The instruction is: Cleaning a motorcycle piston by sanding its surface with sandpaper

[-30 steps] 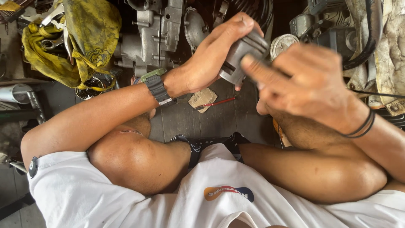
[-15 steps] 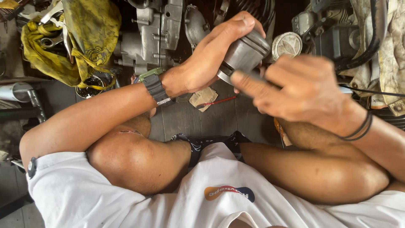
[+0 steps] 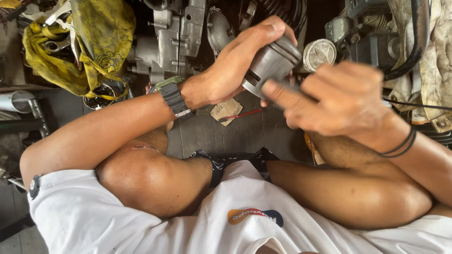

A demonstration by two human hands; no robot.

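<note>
Left hand (image 3: 226, 77) grip around piston (image 3: 273, 63), right hand (image 3: 336, 99) alongside

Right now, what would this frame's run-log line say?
left hand: grips grey piston | right hand: at piston's lower end, blurred | behind: engine case, yellow rag | posture: seated, knees up

Since a second ago the right hand (image 3: 339, 101) slides from 3 o'clock toward 9 o'clock across the metal piston (image 3: 272, 63), its forefinger now lying under the piston's lower edge rather than over its face. The left hand (image 3: 233, 66) tips the piston a little, so its ringed crown points more toward 2 o'clock and its slotted skirt shows at 7 o'clock.
</note>
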